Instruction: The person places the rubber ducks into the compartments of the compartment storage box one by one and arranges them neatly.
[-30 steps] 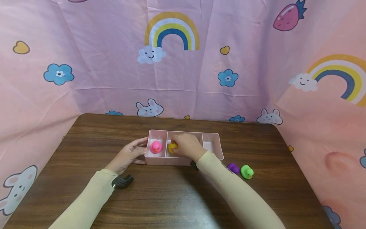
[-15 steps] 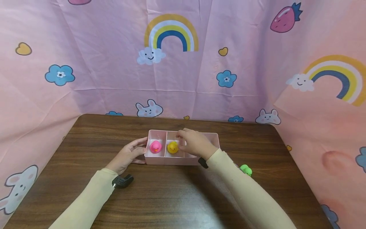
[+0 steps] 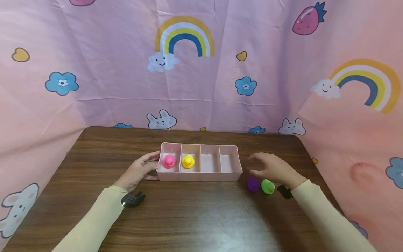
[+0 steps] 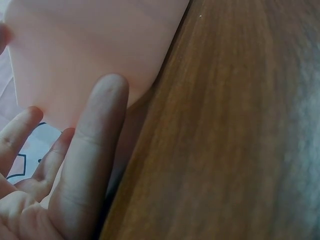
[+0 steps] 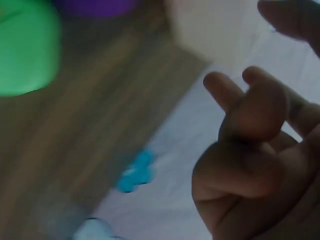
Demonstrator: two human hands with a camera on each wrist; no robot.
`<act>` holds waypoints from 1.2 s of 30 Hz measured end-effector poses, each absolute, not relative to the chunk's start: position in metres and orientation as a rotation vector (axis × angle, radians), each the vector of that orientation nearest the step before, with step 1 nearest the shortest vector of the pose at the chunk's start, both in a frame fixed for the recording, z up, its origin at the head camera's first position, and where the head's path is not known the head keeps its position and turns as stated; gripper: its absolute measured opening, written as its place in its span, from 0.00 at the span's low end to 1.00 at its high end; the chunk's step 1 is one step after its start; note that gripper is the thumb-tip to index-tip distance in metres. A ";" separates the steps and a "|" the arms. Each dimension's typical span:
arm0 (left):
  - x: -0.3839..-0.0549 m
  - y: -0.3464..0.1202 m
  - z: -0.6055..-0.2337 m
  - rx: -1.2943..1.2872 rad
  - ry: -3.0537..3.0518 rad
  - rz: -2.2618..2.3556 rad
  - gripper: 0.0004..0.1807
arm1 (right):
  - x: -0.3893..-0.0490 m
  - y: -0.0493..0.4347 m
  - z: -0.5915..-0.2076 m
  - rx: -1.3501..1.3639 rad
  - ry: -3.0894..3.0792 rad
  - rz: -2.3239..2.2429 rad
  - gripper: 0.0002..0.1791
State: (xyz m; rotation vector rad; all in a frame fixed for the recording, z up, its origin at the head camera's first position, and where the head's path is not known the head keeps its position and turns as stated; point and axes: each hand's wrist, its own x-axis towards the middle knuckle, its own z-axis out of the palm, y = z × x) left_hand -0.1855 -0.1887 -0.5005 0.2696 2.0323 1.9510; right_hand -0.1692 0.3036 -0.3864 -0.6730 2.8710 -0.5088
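A pale pink box [image 3: 201, 176] with several compartments in a row lies on the table. A pink rubber duck [image 3: 169, 161] sits in its leftmost compartment and a yellow rubber duck [image 3: 188, 161] in the one beside it. My left hand [image 3: 138, 171] rests against the box's left end; in the left wrist view its extended thumb [image 4: 95, 145] and fingertips touch the outer wall. To the right of the box, my right hand [image 3: 277, 169] hovers with nothing in it, fingers loosely bent. Just below its fingertips are a purple rubber duck [image 3: 253, 184] and a green rubber duck [image 3: 268, 187].
The brown wooden table [image 3: 176, 217] runs back to a pink printed cloth [image 3: 119, 63] hanging behind and at both sides. A dark wrist camera [image 3: 133, 199] is strapped at the left sleeve, another [image 3: 284, 191] at the right.
My right hand has let go of the yellow duck in the second compartment and moved right, out of the box, to above the purple and green ducks. The left hand stays at the box's end.
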 end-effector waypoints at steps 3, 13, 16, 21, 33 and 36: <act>-0.185 -0.190 -0.500 0.271 2.032 1.947 0.34 | -0.160 0.325 -0.397 -0.626 2.808 -0.556 0.24; -0.183 -0.191 -0.501 0.263 2.026 1.956 0.34 | -0.141 0.341 -0.422 -0.768 2.819 -0.553 0.16; -0.183 -0.191 -0.500 0.254 2.030 1.957 0.35 | -0.141 0.339 -0.427 -0.788 2.845 -0.540 0.15; -0.182 -0.191 -0.499 0.242 2.024 1.951 0.35 | -0.143 0.334 -0.433 -0.816 2.867 -0.489 0.14; -0.182 -0.189 -0.500 0.261 2.020 1.967 0.35 | -0.146 0.326 -0.432 -0.831 2.860 -0.443 0.13; -0.183 -0.188 -0.499 0.268 2.016 1.971 0.35 | -0.147 0.325 -0.430 -0.845 2.846 -0.436 0.13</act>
